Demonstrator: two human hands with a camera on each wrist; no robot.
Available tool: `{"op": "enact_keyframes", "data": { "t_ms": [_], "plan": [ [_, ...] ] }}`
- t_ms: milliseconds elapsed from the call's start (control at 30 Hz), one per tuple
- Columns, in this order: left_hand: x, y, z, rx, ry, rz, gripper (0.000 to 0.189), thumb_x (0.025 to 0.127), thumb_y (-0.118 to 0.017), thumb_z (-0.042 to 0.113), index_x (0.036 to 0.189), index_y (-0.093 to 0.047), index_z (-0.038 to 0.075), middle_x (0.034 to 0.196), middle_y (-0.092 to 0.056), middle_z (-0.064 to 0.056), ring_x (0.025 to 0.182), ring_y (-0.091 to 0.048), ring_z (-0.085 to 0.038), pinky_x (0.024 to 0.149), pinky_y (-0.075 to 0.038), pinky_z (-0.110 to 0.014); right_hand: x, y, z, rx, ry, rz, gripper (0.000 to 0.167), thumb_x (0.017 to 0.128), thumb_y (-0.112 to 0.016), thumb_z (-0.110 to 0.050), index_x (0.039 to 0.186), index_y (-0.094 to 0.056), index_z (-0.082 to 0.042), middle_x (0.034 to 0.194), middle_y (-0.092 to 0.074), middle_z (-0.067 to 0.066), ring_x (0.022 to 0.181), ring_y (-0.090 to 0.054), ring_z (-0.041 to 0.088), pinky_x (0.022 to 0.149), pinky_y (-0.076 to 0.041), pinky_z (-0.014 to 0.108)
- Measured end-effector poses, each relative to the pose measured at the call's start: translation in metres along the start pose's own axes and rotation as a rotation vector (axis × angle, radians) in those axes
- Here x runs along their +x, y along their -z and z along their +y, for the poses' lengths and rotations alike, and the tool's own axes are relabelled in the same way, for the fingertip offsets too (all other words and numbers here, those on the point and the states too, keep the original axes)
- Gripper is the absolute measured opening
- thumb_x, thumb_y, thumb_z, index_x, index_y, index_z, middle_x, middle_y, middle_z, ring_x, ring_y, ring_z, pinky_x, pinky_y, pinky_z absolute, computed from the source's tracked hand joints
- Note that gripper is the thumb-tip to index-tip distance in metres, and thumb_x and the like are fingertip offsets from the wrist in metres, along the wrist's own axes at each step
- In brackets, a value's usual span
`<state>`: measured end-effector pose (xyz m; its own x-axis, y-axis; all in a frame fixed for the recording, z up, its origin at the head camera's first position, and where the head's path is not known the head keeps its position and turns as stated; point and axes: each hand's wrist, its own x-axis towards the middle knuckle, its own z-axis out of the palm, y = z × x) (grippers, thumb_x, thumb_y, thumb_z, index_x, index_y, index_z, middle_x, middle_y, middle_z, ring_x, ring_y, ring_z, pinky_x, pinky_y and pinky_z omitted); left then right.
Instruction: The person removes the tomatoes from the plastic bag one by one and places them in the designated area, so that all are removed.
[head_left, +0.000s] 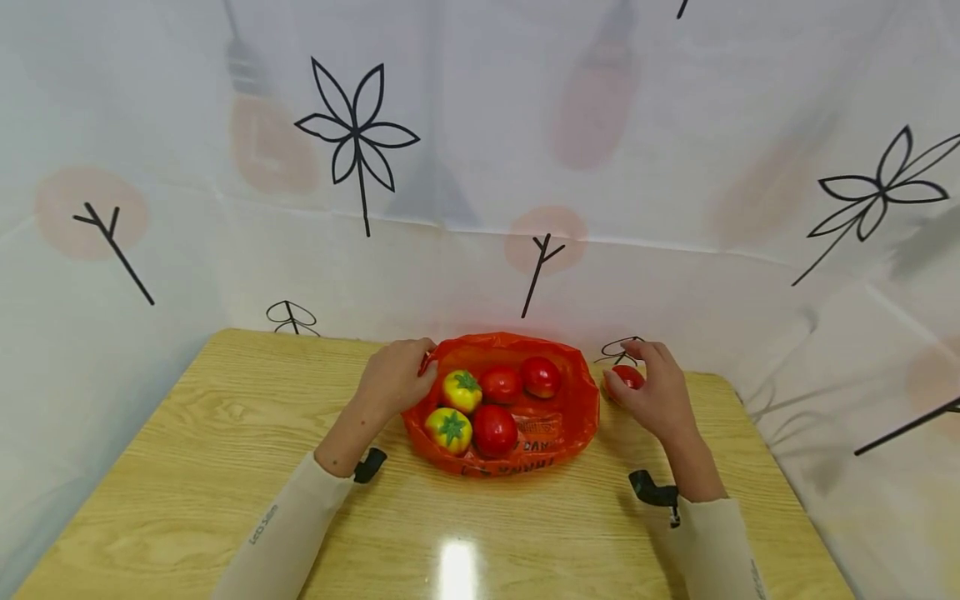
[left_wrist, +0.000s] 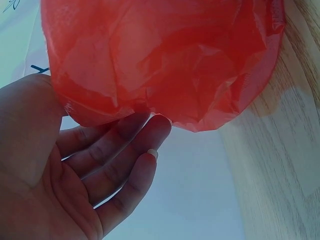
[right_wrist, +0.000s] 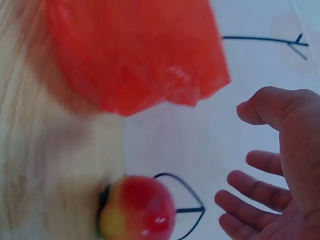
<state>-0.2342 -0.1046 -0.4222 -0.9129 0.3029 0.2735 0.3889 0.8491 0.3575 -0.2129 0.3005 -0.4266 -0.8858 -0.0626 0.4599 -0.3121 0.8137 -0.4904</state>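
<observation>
A red plastic bag (head_left: 510, 467) sits on the table with its mouth wide and its rim spread. My left hand (head_left: 390, 379) holds the bag's left rim; in the left wrist view its fingers curl up under the edge of the red plastic (left_wrist: 165, 60). Beyond the bag's right side, my right hand (head_left: 663, 396) is spread with a gap between thumb and fingers. By that hand lies a round red-and-yellow fruit (right_wrist: 145, 207), apart from the fingers in the right wrist view. Inside the bag are two yellow fruits (head_left: 448, 429) with green star-shaped tops and three red round fruits (head_left: 495, 431).
The light wooden table (head_left: 225, 417) ends just behind the bag. A white cloth (head_left: 465, 275) printed with black plant outlines hangs behind and around it. Dark wrist straps (head_left: 652, 490) show at both cuffs.
</observation>
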Motion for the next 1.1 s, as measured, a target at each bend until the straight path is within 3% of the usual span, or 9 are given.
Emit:
{"op": "enact_keyframes", "data": {
  "t_ms": [367,900,1100],
  "plan": [
    [0.0,0.001,0.001,-0.002,-0.01,0.011,0.027,0.102,-0.066,0.021,0.121,-0.073,0.003,0.092,-0.074,-0.006,0.071,-0.061,-0.019,0.061,-0.053,-0.031,0.0,0.005,-0.029,0.018,0.091,0.003,0.053,0.088,-0.082,-0.01,0.134,-0.061,0.003,0.13,-0.061,0.022,0.118,-0.059,0.041,0.096,-0.054,0.066],
    [0.0,0.002,0.0,-0.01,0.002,0.001,0.027,0.101,-0.066,0.021,0.12,-0.073,0.003,0.091,-0.073,-0.005,0.071,-0.06,-0.019,0.061,-0.052,-0.03,-0.004,-0.005,-0.054,0.044,0.178,-0.03,0.052,0.088,-0.085,-0.012,0.133,-0.063,-0.001,0.13,-0.061,0.018,0.117,-0.06,0.04,0.094,-0.055,0.063],
    [0.0,0.001,0.001,-0.016,0.007,-0.007,0.028,0.101,-0.065,0.021,0.12,-0.073,0.003,0.091,-0.073,-0.005,0.071,-0.061,-0.019,0.06,-0.052,-0.03,-0.005,-0.01,-0.066,0.051,0.229,-0.052,0.049,0.088,-0.086,-0.016,0.13,-0.065,-0.002,0.13,-0.063,0.016,0.115,-0.061,0.036,0.09,-0.057,0.057]
  ]
}}
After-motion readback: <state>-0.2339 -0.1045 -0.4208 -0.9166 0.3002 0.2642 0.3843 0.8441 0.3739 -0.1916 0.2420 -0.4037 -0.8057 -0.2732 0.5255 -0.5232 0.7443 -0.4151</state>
